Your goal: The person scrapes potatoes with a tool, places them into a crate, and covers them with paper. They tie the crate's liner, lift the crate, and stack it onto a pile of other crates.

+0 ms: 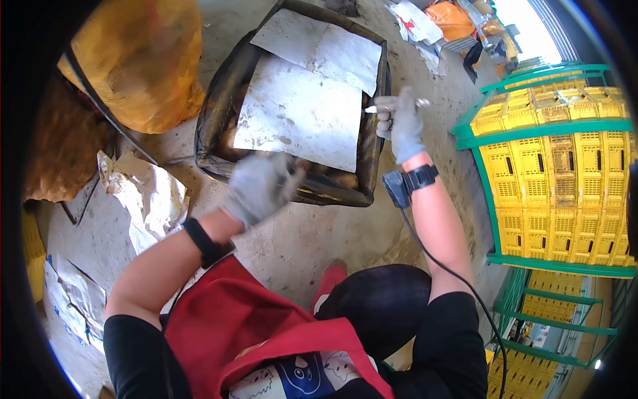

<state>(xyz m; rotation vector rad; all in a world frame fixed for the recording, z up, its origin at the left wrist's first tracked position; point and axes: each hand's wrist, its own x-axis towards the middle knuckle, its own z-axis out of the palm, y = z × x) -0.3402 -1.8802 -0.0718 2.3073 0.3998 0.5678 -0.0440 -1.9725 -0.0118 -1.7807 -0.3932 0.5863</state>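
A dark-rimmed crate (216, 100) stands on the floor in front of me. White paper sheets (302, 110) cover most of its top, and brown rounded produce (344, 178) shows along the near edge. My right hand (404, 123), in a grey glove, is closed around a slim pen-like tool (423, 103) at the crate's right side. The tool's white tip points left toward the paper. My left hand (259, 189), gloved too, is blurred by motion over the near left corner of the crate; its fingers are too smeared to read.
Yellow crates (558, 179) in a green frame are stacked on the right. An orange sack (143, 63) stands at the upper left, with crumpled paper (146, 193) below it. Bags and scraps (452, 23) lie at the back. A cable (458, 279) hangs from my right wrist.
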